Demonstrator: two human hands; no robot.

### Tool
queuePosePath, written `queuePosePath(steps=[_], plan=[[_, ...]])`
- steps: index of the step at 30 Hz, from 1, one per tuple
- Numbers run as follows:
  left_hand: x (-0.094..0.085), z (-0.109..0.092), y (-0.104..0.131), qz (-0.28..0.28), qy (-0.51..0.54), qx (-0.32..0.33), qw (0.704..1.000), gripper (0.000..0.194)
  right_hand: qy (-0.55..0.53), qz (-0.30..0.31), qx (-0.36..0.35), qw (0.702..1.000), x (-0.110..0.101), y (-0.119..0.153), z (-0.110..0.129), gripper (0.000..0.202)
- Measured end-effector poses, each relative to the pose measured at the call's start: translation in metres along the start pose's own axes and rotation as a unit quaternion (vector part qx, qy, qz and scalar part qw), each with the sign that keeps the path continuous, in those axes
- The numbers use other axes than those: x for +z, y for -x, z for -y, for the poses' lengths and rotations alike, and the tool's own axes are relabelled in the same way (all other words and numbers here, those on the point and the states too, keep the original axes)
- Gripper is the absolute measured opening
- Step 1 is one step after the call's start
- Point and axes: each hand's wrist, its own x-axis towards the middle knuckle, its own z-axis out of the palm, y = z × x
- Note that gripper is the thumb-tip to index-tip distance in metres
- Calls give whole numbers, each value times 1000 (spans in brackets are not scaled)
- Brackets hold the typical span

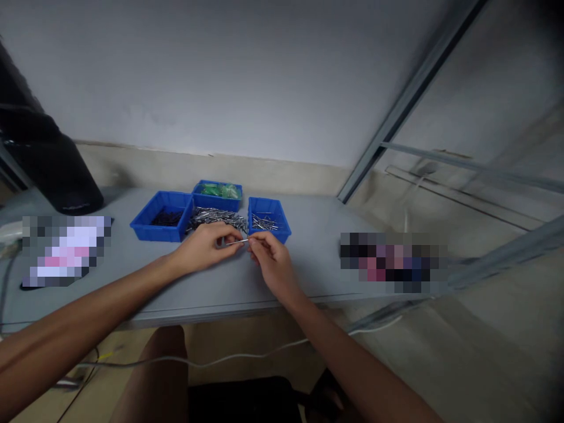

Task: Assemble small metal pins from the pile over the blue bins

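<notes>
Between my two hands is a thin metal rod [238, 242], lying roughly level above the grey table. My left hand [209, 245] pinches its left part, and the fingertips of my right hand [269, 252] close on its right end. Just behind my left hand lies a pile of silvery metal rods [214, 216]. Behind my right hand, a blue bin [285, 226] holds several similar rods. The left blue bin [161, 234] contains small dark pieces. In the back blue bin [220, 203] there is green material.
A black cylindrical container [66, 170] stands at the table's back left. Blurred-out items lie at the left [70, 249] and right [392, 258] of the grey table [198, 296]. Metal frame bars rise at the right. A white cable [238, 356] hangs below the front edge.
</notes>
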Motion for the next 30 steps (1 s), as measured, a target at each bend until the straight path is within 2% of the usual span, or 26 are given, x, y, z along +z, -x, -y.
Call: queuePosePath(steps=[5, 10, 16, 21, 30], plan=[[-1, -1, -2, -29, 34, 22, 999, 13, 16, 17, 14, 1000, 0, 0, 0, 20], [-2, -3, -2, -20, 77, 10, 997, 13, 32, 55, 19, 998, 0, -1, -1, 19], [0, -1, -4, 8, 97, -91, 991, 13, -7, 4, 10, 1000, 0, 0, 1, 24], [1, -1, -3, 37, 93, -93, 991, 15, -31, -17, 13, 999, 1, -1, 0, 24], [1, -1, -2, 44, 51, -77, 995, 16, -18, -6, 13, 1000, 1, -1, 0, 24]])
